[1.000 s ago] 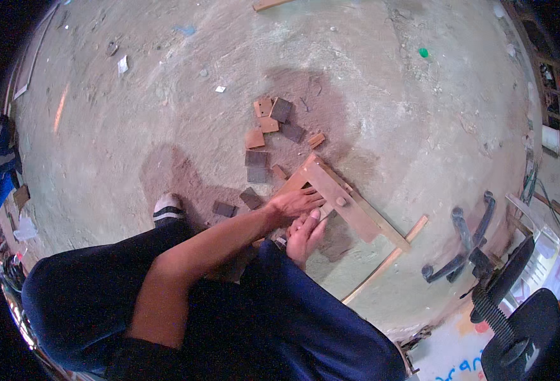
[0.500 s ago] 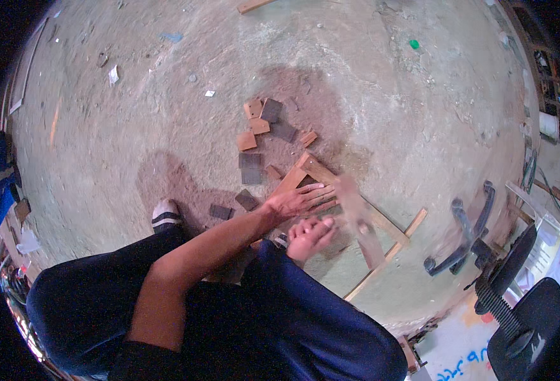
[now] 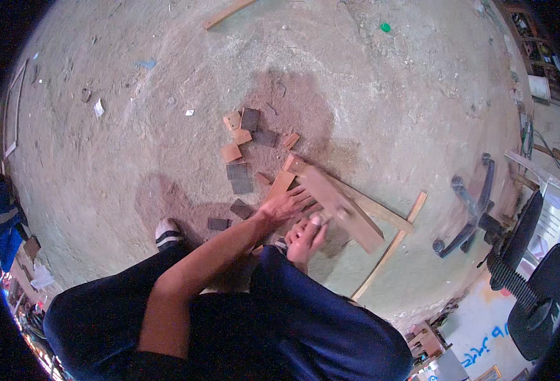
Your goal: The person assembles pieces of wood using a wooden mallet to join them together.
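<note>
My left hand (image 3: pixel 286 205) lies over a joined wooden frame (image 3: pixel 282 185), its fingers stretched out across the wood. Close beside it, my right hand (image 3: pixel 304 238) is closed in a fist around what looks like the handle of a wooden mallet (image 3: pixel 346 216). The mallet's long block-like head is slightly blurred and lies above the frame, covering part of it. From under the head, a frame rail (image 3: pixel 391 219) runs right and meets a thin wooden strip (image 3: pixel 384 261). My fingertips are partly hidden near the mallet.
Several small brown and dark wood blocks (image 3: pixel 239 171) lie on the dusty floor left of the frame. My shoe (image 3: pixel 168 233) stands at the left. An office-chair base (image 3: pixel 473 209) is at the right. Another wood strip (image 3: pixel 229 13) lies far ahead.
The mallet head, smeared by motion before, has shifted left over the frame and shows more clearly. Both hands stay close together; the whole view has turned slightly.
</note>
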`<move>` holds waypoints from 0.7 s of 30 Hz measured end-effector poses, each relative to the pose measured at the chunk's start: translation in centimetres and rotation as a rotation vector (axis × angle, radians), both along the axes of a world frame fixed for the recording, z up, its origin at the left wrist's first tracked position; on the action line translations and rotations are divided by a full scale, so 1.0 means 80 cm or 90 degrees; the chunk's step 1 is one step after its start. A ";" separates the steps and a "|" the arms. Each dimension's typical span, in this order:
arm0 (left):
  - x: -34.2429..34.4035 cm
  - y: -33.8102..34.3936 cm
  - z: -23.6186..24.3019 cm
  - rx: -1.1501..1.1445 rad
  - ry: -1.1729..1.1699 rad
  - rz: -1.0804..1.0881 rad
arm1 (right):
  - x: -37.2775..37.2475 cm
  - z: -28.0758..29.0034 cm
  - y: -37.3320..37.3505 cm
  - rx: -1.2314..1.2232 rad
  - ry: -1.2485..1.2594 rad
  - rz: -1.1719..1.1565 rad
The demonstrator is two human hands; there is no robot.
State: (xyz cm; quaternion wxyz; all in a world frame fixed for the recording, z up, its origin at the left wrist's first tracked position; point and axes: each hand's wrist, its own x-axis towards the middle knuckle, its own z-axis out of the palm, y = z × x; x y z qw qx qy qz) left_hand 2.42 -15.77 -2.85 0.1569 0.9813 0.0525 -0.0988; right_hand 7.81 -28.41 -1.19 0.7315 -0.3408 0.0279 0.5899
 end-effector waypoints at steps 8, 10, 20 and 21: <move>0.001 -0.006 0.007 0.000 0.170 -0.026 | -0.010 0.022 -0.001 -0.499 -0.442 0.072; -0.001 -0.003 0.010 0.057 -0.041 0.038 | -0.010 0.034 0.014 -0.090 0.021 -0.141; 0.001 -0.001 0.010 0.134 -0.022 -0.014 | -0.011 0.070 0.041 -0.418 -0.267 -0.143; 0.000 -0.001 0.005 0.027 0.093 -0.001 | -0.008 0.071 0.041 -0.356 -0.355 -0.105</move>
